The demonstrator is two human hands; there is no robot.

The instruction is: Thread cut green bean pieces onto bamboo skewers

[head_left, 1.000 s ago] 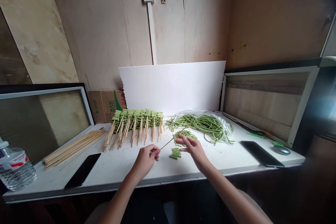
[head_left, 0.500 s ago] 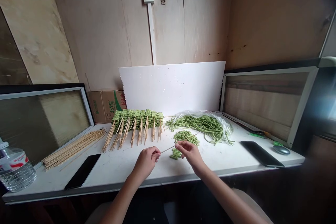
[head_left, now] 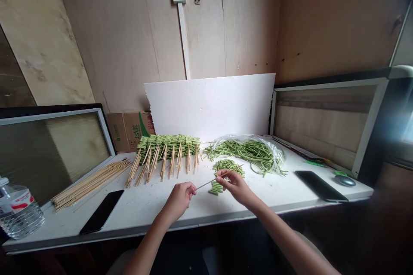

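Note:
A thin wooden skewer (head_left: 205, 184) slants between my hands above the white table. Its lower left end is pinched in my left hand (head_left: 182, 194). My right hand (head_left: 232, 184) closes its fingers round the stick further up, and the tip sticks out past them to the upper right. Short cut green bean pieces (head_left: 215, 188) lie in a small row just under and beside my right hand. Behind that hand is a pile of cut pieces (head_left: 228, 164). Whether my right fingers also hold a bean piece is hidden.
Skewered beans (head_left: 171, 144) are stacked at the back left, long beans (head_left: 251, 152) in a plastic bag at the back right. Loose skewers (head_left: 90, 180), a phone (head_left: 102, 211) and a water bottle (head_left: 20, 210) lie left; another phone (head_left: 319, 186) and a mouse (head_left: 345, 180) right.
The skewer's tip now shows beyond my right hand, toward the upper right. Both hands stay nearly in place. The camera view has shifted slightly.

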